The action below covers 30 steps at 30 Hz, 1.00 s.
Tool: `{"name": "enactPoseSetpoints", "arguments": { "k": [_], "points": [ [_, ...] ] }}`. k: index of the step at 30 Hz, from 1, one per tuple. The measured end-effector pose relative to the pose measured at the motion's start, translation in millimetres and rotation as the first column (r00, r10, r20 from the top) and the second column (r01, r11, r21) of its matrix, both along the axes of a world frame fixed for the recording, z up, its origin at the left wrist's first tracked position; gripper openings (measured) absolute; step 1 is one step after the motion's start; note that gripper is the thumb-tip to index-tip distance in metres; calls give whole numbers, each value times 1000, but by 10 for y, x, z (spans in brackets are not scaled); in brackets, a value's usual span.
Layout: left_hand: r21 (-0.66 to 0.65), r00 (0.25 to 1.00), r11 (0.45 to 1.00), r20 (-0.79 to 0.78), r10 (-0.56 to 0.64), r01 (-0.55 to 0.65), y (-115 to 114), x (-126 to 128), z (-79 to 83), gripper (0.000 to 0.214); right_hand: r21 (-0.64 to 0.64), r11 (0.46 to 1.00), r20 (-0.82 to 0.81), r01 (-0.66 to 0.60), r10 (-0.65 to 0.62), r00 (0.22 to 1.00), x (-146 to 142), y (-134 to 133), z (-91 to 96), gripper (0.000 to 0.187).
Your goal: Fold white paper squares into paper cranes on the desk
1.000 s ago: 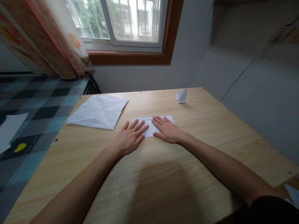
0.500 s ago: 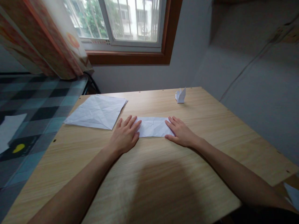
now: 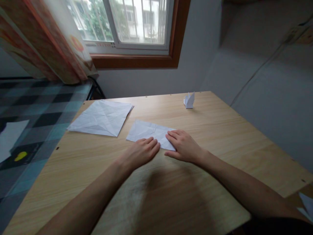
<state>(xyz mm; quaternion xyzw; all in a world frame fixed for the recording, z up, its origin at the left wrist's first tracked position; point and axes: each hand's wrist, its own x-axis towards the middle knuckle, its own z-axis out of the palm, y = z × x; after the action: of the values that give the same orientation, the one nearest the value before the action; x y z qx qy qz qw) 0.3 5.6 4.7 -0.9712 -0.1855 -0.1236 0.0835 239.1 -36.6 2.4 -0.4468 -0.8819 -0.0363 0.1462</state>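
A folded white paper strip [image 3: 146,130] lies slanted on the wooden table [image 3: 220,137], its left end farther away. My left hand [image 3: 143,151] rests flat at the strip's near edge, fingers stretched out and touching it. My right hand [image 3: 183,147] lies on the strip's right end, fingers flat and extended, pressing it down. Both hands sit close together near the middle of the table.
A larger creased white sheet [image 3: 102,117] lies at the table's far left. A small folded paper figure [image 3: 189,100] stands at the far right. A checkered bed [image 3: 36,111] with a paper on it is left of the table; a window and curtain are behind.
The paper strip has turned from lying straight to slanted, left end away. Both hands drew together from its ends toward its near edge and right end.
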Motion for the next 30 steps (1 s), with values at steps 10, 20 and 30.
{"name": "enactPoseSetpoints", "arguments": {
  "k": [10, 20, 30],
  "points": [
    [-39, 978, 992, 172, 122, -117, 36, -58, -16, 24, -80, 996, -368, 49, -75, 927, -12, 57, -100, 23],
    [-95, 948, 958, 151, 281, -269, 18, 5, -33, 32, -83, 989, -401, 122, -145, 905, -37, 151, -160, 30],
    [-278, 979, 939, -49, 197, -202, 59, -21, -54, 45, 20, 988, 21, -151, 150, 988, 135, 106, -47, 21]
  ]
}}
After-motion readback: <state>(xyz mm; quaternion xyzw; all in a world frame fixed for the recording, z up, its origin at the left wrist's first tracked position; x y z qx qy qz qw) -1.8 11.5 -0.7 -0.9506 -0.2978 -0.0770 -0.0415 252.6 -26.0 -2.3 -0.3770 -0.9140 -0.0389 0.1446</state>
